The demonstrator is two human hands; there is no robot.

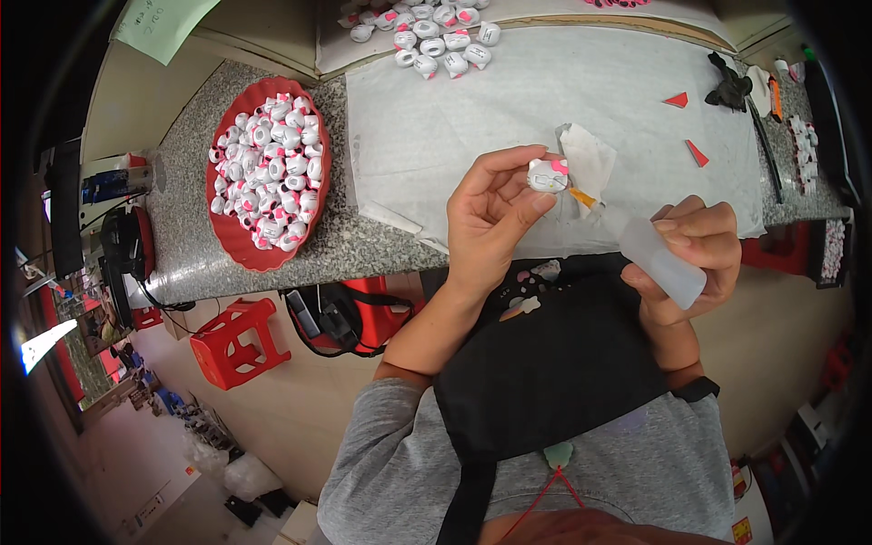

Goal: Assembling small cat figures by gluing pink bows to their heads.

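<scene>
Between the thumb and fingers of my left hand (498, 204) is a small white cat-head figurine (547, 175) with a pink bow and a drawn face. My right hand (695, 250) grips a translucent white squeeze bottle (661, 263), tilted so that its orange-yellow nozzle tip (583, 197) points at the figurine. The tip is close beside the figurine's lower right edge; whether they touch I cannot tell. Under the nozzle, a crumpled white tissue (589, 159) lies on the white paper sheet (436, 118) that covers the worktop.
At the left, a red scalloped tray (263, 259) is heaped with white-and-pink figurine heads. More heads (440, 41) lie at the back. Two red pointed scraps (697, 153), a black crumpled bag (729, 84) and a dark rod (766, 150) lie on the right. A red stool (238, 341) stands below.
</scene>
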